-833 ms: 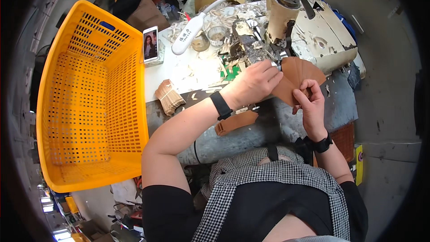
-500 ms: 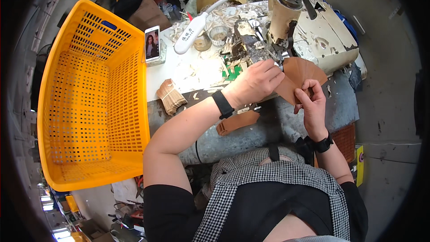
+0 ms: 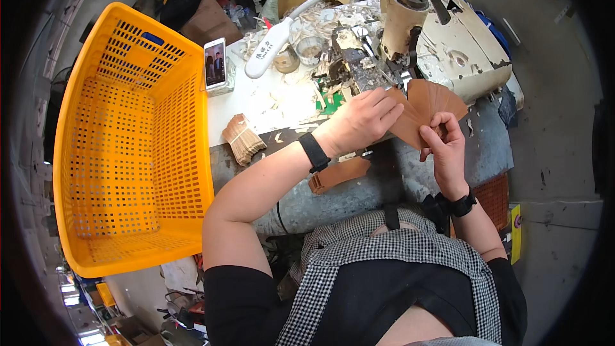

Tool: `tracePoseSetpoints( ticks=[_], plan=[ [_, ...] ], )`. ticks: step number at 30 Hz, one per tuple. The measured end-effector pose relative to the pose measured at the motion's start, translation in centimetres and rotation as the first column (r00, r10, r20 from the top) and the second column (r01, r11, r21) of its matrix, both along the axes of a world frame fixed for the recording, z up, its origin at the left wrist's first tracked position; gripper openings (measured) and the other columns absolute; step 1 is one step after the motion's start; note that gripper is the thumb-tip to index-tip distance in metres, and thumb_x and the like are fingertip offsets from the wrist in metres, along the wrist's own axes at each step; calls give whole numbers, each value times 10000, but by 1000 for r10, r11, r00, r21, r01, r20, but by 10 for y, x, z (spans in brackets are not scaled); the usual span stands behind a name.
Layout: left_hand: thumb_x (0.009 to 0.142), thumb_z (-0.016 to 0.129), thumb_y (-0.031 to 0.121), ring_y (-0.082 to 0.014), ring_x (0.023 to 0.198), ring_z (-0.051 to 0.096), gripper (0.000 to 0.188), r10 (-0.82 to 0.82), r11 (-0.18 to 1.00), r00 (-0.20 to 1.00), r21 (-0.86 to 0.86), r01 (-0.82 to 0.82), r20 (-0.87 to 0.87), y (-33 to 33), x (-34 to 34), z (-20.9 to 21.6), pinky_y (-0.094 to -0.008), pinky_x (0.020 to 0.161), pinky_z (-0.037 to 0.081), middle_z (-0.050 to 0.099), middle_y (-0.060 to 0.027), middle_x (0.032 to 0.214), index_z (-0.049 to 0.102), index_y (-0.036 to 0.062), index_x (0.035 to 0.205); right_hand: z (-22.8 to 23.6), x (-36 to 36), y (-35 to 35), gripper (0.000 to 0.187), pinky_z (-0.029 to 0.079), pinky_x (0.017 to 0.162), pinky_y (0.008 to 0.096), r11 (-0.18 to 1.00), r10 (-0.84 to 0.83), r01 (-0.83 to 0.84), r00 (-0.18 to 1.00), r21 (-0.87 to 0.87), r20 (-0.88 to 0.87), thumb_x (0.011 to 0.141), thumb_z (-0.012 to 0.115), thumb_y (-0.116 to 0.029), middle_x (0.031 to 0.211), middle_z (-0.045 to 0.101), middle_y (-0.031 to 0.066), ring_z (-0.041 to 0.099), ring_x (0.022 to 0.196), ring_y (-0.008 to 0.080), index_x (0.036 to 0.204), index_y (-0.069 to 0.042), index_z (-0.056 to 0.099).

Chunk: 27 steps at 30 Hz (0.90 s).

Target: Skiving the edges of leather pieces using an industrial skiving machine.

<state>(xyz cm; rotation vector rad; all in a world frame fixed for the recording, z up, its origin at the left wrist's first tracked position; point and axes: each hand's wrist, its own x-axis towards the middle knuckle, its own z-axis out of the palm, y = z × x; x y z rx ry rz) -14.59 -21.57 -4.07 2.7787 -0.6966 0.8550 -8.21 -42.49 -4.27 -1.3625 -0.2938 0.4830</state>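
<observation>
A fan of thin brown leather-like pieces [image 3: 442,99] spreads beneath the head of a cream-coloured bench machine [image 3: 403,22]. My right hand [image 3: 445,144] is closed on the narrow end of the fan, thumb on top. With fingers bent together, my left hand [image 3: 368,115] pinches the left edge of the fan close to the machine's working point; its fingertips are partly hidden. Below my left wrist, a small stack of brown pieces [image 3: 339,175] lies at the table's front edge. Farther left sits a banded bundle of similar pieces [image 3: 243,139].
A large yellow plastic basket [image 3: 138,154] stands at the left. Beside it a phone [image 3: 216,63] leans on a small box. A white lamp on a bent neck [image 3: 269,50] hangs over the table. Pale offcuts [image 3: 288,99] and a glass jar [image 3: 286,59] lie around the machine.
My left hand has shifted slightly left and toward me, still at the fan's edge. My right hand keeps its hold almost unmoved. The picture on the phone differs.
</observation>
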Motion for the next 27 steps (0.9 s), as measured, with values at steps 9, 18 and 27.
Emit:
tracePoseSetpoints(
  ticks=[9,18,27],
  plan=[
    [645,665,59,-242,931,575,489,-76,996,996,-48,74,-53,-2,1,3,-330,808,508,594,-94,1063,600,-18,1123,-4,1,-3,174,395,422,189,999,2,-2,1000,38,-10,870,664,-58,717,555,-36,483,494,28,914,-94,499],
    [682,632,55,-238,898,588,424,-54,998,998,-11,54,-11,5,9,3,-328,748,528,618,-79,1044,629,-8,1102,-4,4,-2,174,398,422,195,999,21,-21,1000,34,-20,876,663,-79,710,557,-31,488,490,29,908,-96,493],
    [666,662,2,-229,858,596,383,-104,992,994,-63,105,23,5,4,2,-326,729,532,631,-82,986,647,-17,1049,-6,4,-5,173,401,423,198,1000,12,-12,1000,29,-19,877,665,-85,701,557,-35,492,482,31,904,-99,495]
  ],
)
